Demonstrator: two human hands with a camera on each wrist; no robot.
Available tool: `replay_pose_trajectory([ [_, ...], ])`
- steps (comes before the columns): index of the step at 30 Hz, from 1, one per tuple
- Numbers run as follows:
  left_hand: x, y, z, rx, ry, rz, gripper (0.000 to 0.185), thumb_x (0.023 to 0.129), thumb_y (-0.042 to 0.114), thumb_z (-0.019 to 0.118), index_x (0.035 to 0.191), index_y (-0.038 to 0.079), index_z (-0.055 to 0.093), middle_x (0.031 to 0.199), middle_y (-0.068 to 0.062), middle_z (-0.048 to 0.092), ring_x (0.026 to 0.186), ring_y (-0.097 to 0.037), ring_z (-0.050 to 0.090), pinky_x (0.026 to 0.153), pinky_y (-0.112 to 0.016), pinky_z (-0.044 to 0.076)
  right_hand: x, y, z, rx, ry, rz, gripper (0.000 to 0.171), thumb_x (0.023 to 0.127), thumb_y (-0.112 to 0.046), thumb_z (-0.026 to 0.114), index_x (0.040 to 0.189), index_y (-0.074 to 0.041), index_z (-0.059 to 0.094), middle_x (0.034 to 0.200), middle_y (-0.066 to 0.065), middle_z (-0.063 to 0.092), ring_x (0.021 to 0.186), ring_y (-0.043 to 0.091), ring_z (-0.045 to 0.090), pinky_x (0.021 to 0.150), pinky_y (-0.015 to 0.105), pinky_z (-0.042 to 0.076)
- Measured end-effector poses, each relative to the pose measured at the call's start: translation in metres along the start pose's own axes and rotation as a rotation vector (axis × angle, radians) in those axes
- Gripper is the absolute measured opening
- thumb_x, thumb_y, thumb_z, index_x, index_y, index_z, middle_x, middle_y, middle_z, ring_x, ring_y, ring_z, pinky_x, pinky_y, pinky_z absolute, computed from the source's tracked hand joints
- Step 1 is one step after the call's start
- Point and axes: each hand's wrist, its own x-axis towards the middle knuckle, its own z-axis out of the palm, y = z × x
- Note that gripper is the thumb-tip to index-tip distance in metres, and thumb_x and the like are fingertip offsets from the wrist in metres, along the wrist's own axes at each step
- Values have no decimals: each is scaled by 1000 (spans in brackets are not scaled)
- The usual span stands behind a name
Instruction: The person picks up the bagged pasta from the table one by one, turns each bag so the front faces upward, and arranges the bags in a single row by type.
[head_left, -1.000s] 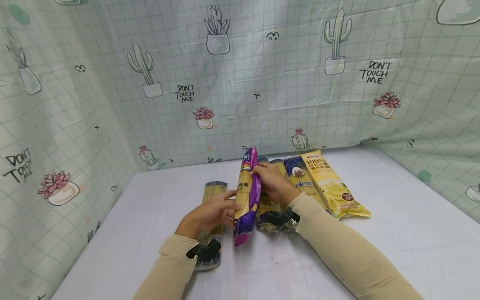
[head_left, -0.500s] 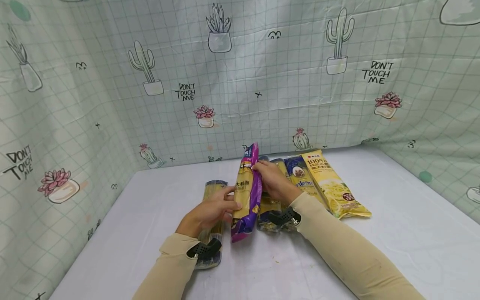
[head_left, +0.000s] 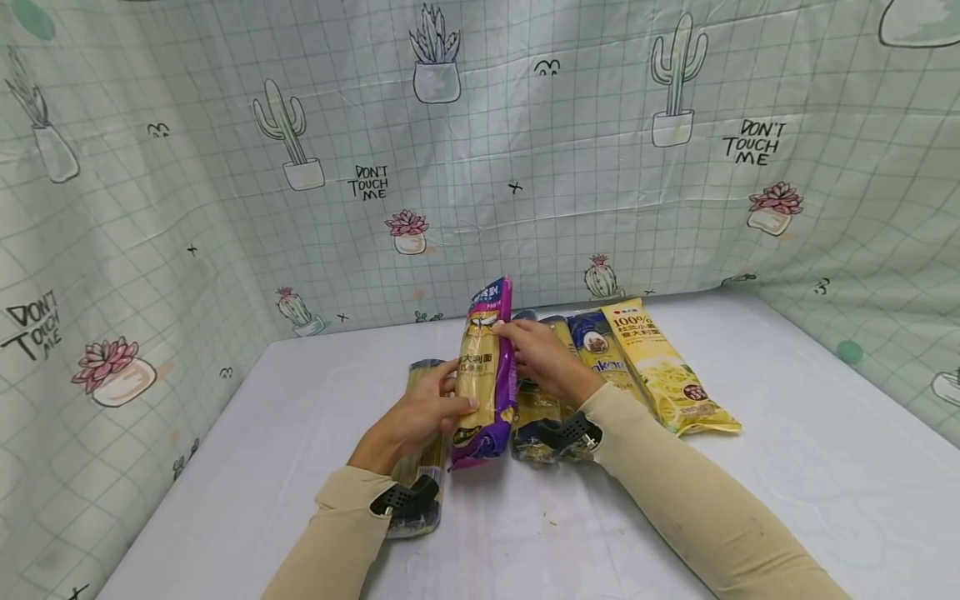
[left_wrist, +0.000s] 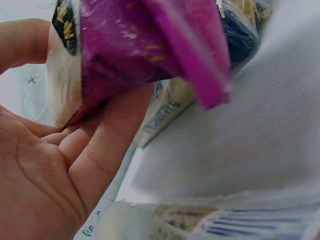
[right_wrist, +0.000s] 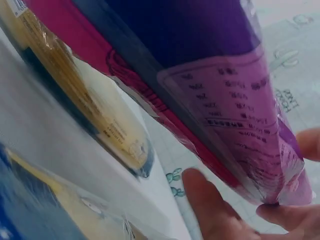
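Note:
A purple and yellow bag of pasta (head_left: 482, 371) is held raised and tilted, its printed front facing the head camera. My left hand (head_left: 416, 417) grips its lower left side, thumb across the front and fingers behind, as the left wrist view shows with the palm (left_wrist: 45, 165) under the purple end. Near the top right edge, my right hand (head_left: 542, 357) pinches the bag. From the right wrist view, the bag's back (right_wrist: 220, 95) shows a pink printed panel. Beneath my left hand lies a clear pack of spaghetti (head_left: 423, 467) with blue ends, partly covered.
Right of the held bag, several pasta packs lie side by side on the white table (head_left: 300, 467): a partly hidden pack (head_left: 536, 408), a blue one (head_left: 600, 342), and a yellow bag (head_left: 663, 371) outermost. A patterned curtain (head_left: 480, 150) hangs behind. Small crumbs (head_left: 550, 521) lie in front.
The purple bag has turned so its front faces the head camera more fully, and it has shifted slightly left and up. Both hands keep hold; the other packs stay put.

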Motion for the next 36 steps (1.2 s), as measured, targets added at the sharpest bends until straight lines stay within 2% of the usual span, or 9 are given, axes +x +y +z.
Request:
replay_pose_trajectory([
  [4,0,0,1,23,15,30,83,92,5,64,158,1,14,134,-28,52,96,-22,65,78,-34,56,-1,1,0,-94,-18,-12,65,101,-34,58,153,-5,34,133,20,57,115,31,61,89,44,55],
  [8,2,-1,1,71,31,72,83,91,5,64,158,0,15,132,-28,53,98,-24,65,79,-35,56,-3,1,2,-188,2,-23,70,97,-37,64,152,-3,36,126,19,61,102,27,66,82,41,57],
  [11,3,-2,2,100,64,85,81,92,5,65,157,1,18,132,-26,54,100,-25,65,81,-35,56,-4,1,5,-222,9,-27,69,96,-32,68,149,0,39,118,20,64,91,26,69,77,40,59],
  [16,4,-2,3,133,125,72,80,91,9,68,157,7,22,129,-21,56,99,-26,67,81,-38,57,-2,2,7,-166,11,-41,56,96,-18,67,142,4,44,112,22,66,87,27,70,74,39,59],
  [25,8,-2,3,167,201,71,85,90,20,74,157,8,23,112,-17,57,90,-22,65,77,-32,56,-3,-1,8,-28,66,-57,52,94,-6,65,140,5,45,125,24,60,104,32,66,85,40,57],
  [28,8,-2,2,116,190,58,77,94,26,70,155,5,29,118,-17,59,97,-22,65,82,-33,56,-2,-3,8,32,75,-76,55,93,-4,64,143,5,43,129,25,58,110,34,64,89,42,56],
  [31,7,-2,-1,25,164,29,64,100,32,61,151,4,37,127,-18,59,107,-25,64,86,-37,56,-1,-4,7,75,72,-81,57,93,-2,61,146,5,40,133,24,56,115,34,61,93,44,54],
  [33,6,-1,-1,-40,148,4,59,102,32,57,151,4,39,131,-19,58,110,-27,64,87,-39,56,0,-4,6,100,64,-77,60,93,-1,60,148,4,38,135,24,54,117,34,59,95,45,52],
  [36,6,-2,-2,-125,115,-23,60,100,25,57,153,8,33,132,-22,56,107,-29,65,85,-39,56,1,-4,3,132,58,-67,61,93,0,57,150,4,35,137,24,52,119,34,57,97,46,50],
])
